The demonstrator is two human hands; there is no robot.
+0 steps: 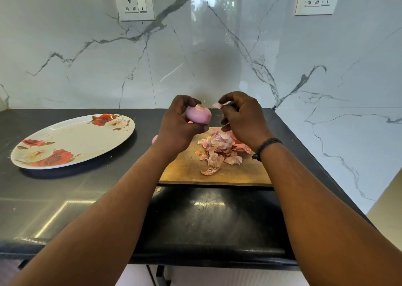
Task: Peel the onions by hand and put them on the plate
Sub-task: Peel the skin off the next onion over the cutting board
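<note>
Left hand (pixel 177 125) fingers grasp a round pink peeled onion (pixel 198 114) above the wooden chopping board (pixel 185 168). Right hand (pixel 241 118) fingers pinch a thin pink skin scrap (pixel 218 105). Oval white rose-print plate (pixel 71 141) sits left on the black tabletop (pixel 65 190).

A person's left hand (pixel 177 124) grips a pink, largely peeled onion (pixel 198 114) at centre frame, above a wooden cutting board (pixel 187 168). Just to its right, the right hand (pixel 241 118) pinches a scrap of onion skin (pixel 217 105). A heap of peelings (pixel 219 149) lies on the board below the hands. A rose-patterned oval plate (pixel 74 141) sits at left on the black countertop (pixel 65 198). Two wall sockets (pixel 133 3) flank the top of the frame on veined marble.
</note>
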